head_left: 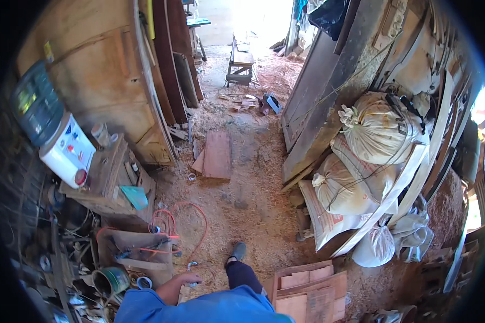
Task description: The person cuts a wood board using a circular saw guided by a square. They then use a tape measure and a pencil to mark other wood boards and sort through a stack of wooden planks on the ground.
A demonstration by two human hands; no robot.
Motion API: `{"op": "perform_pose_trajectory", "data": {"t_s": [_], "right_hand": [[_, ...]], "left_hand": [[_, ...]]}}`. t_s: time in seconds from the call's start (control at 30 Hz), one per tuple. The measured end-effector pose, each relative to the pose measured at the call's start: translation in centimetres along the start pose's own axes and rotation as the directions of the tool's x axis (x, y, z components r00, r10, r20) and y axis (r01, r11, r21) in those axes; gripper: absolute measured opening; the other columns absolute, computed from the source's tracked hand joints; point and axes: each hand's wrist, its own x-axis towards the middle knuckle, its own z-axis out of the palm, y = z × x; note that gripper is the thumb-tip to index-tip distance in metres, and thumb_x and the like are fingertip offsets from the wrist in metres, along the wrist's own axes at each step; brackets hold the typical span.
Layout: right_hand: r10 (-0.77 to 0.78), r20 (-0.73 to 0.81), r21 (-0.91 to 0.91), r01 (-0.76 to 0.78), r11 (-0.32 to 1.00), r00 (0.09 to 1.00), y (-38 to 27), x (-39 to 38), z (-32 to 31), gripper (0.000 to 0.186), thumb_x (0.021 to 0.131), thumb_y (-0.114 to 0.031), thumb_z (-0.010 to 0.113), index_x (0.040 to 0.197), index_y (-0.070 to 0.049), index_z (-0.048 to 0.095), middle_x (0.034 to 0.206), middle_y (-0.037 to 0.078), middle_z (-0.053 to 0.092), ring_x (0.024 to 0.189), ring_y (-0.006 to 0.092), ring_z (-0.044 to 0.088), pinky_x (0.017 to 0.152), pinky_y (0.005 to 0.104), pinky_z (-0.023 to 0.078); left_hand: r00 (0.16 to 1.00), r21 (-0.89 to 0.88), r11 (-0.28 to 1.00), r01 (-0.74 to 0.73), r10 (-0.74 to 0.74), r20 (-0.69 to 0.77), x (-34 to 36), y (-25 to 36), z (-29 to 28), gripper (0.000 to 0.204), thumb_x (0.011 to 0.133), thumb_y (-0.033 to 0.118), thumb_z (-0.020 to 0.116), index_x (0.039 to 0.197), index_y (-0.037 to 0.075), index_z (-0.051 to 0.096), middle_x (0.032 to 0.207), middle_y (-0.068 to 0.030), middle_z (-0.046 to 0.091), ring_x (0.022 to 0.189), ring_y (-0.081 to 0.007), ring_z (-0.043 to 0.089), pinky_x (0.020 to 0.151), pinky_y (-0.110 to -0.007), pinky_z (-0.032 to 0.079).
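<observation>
My left hand [188, 278] hangs low beside my body, at the end of a bare forearm below a blue sleeve. Its fingers point to the right, loosely bent, and I see nothing held in them. Just beyond it on the floor lies a small metal fitting [192, 265]. Farther out, an orange hose [171, 226] is looped over the floor and a low wooden box [145, 264]. My right hand is out of view. One dark shoe [238, 251] is set forward on the sawdust-covered floor.
Reddish boards [312, 293] are stacked at lower right, below tied sacks [355, 177] and leaning planks. On the left, a water dispenser [67, 148] stands on a wooden cabinet [105, 177]. A flat board [217, 155] lies ahead, before a doorway and a small bench [241, 64].
</observation>
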Motion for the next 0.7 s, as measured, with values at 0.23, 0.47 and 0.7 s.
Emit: {"op": "perform_pose_trajectory", "data": {"t_s": [0.23, 0.47, 0.7], "right_hand": [[-0.251, -0.022, -0.103, 0.247, 0.963, 0.968, -11.7, 6.4, -6.9, 0.06, 0.086, -0.047, 0.068, 0.126, -0.004, 0.058, 0.106, 0.025, 0.069, 0.102, 0.0411, 0.068, 0.089, 0.0504, 0.054], [-0.341, -0.099, -0.137, 0.327, 0.935, 0.935, -28.0, 15.3, -23.8, 0.048, 0.079, -0.046, 0.074, 0.112, -0.012, 0.068, 0.107, 0.023, 0.07, 0.103, 0.042, 0.067, 0.089, 0.051, 0.053], [-0.339, -0.017, -0.193, 0.329, 0.924, 0.941, -40.7, 20.6, -33.3, 0.049, 0.078, -0.045, 0.074, 0.113, -0.012, 0.068, 0.108, 0.02, 0.07, 0.103, 0.0418, 0.066, 0.089, 0.0503, 0.053]], "left_hand": [[0.937, -0.076, 0.981, 0.18, -0.195, -0.29, 0.1, 2.9, -16.3, 0.04, 0.082, 0.042, 0.064, 0.099, 0.007, 0.074, 0.09, -0.0085, 0.073, 0.085, -0.0221, 0.067, 0.075, -0.036, 0.051], [0.906, -0.202, 0.929, 0.31, -0.353, -0.233, 2.5, 7.9, -25.4, 0.042, 0.083, 0.039, 0.06, 0.107, 0.007, 0.073, 0.104, -0.0152, 0.072, 0.094, -0.0256, 0.069, 0.082, -0.038, 0.053], [0.909, -0.221, 0.895, 0.388, -0.411, -0.068, 11.8, 11.2, -30.1, 0.045, 0.085, 0.041, 0.057, 0.106, 0.005, 0.072, 0.107, -0.0174, 0.072, 0.095, -0.0283, 0.068, 0.081, -0.041, 0.053]]}}
